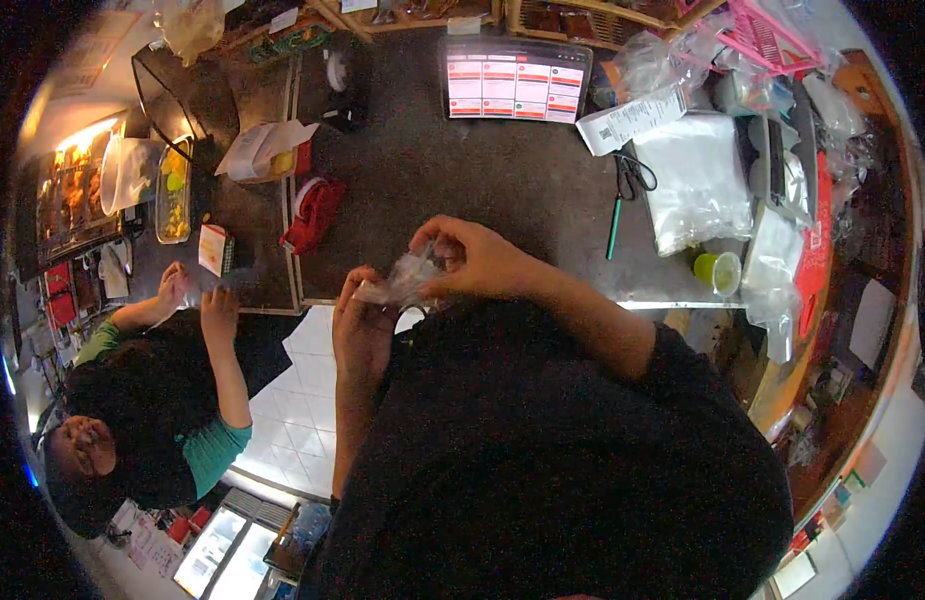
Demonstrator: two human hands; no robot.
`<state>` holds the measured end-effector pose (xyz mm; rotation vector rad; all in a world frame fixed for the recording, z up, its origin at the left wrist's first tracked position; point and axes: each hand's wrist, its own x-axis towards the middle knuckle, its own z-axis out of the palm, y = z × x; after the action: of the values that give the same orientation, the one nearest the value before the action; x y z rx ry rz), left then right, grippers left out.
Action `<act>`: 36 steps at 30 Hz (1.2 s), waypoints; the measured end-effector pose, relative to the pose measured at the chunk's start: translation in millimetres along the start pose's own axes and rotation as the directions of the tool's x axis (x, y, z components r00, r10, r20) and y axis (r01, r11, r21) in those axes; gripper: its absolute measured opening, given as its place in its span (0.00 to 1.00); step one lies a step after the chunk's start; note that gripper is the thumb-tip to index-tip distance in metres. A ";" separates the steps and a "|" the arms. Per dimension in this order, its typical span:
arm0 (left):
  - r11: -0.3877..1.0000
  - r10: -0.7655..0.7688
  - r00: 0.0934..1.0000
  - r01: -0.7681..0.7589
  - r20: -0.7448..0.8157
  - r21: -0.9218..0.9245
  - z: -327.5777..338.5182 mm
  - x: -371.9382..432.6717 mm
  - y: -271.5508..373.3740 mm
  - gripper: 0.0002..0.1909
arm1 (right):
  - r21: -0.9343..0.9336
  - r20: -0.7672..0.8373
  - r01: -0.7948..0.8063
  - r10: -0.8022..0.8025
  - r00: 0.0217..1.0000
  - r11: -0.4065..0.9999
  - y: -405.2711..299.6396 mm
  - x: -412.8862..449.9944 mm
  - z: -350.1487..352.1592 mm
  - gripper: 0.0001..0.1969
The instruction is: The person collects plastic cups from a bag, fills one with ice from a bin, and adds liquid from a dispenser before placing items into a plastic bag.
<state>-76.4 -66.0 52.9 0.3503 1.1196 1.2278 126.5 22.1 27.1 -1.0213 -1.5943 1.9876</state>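
Close to my body, over the front edge of the dark counter [462, 180], both hands hold one crumpled clear plastic bag [411, 276]. My right hand [477, 259] pinches its upper right part between thumb and fingers. On the lower left side, the fingers of my left hand [361, 319] grip the bag's other end. Whether anything lies inside the plastic cannot be made out.
A tablet [515, 81] stands at the back. To the right lie scissors [631, 176], a green pen [613, 229], a receipt [631, 120], a stack of plastic bags [691, 184] and a cup [717, 273]. A red tape dispenser [316, 214] sits left, near a co-worker [147, 397].
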 end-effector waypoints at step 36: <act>-0.032 0.452 0.865 -0.229 0.218 0.973 -98.9 27.7 17.6 0.19 | -0.624 -0.647 -0.397 -0.161 0.745 0.673 120.1 8.4 -152.1 0.31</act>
<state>-169.8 -68.5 6.8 1.7822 2.0501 0.6126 250.2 96.1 -102.8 -1.9168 -1.9015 0.7360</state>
